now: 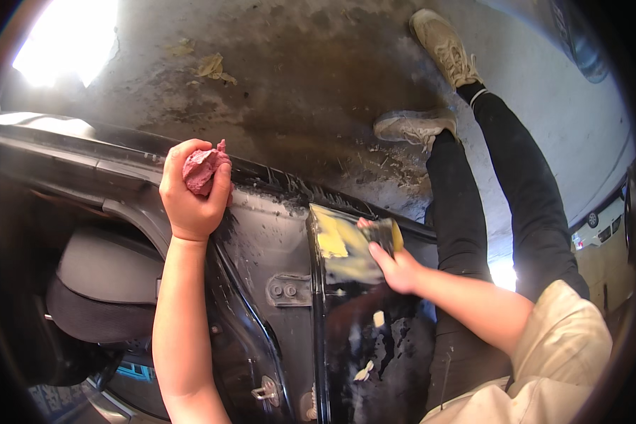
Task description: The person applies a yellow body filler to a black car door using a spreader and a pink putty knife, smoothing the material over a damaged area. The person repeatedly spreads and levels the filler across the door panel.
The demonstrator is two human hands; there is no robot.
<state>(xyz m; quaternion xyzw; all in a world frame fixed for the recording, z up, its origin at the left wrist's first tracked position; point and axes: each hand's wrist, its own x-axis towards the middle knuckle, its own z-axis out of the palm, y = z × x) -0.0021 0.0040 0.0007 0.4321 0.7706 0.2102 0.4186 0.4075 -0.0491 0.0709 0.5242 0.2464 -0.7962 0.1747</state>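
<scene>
My left hand (194,194) grips a crumpled pink lump (203,168) over the door opening's edge (254,194) of a dark car body, left of a black panel. My right hand (392,265) holds a dark spreader (384,234) smeared with yellow against the top of that black panel (364,353), where yellow filler (331,237) is streaked. Pale flakes and patches (379,318) show lower on the panel. A bolted hinge plate (284,290) sits between my left forearm and the panel.
A dark seat (99,283) is inside the car at left. My legs and white shoes (445,49) lie to the right over a stained concrete floor (283,78) with scattered debris. A metal latch loop (265,392) is at the bottom. A white car (597,222) stands at far right.
</scene>
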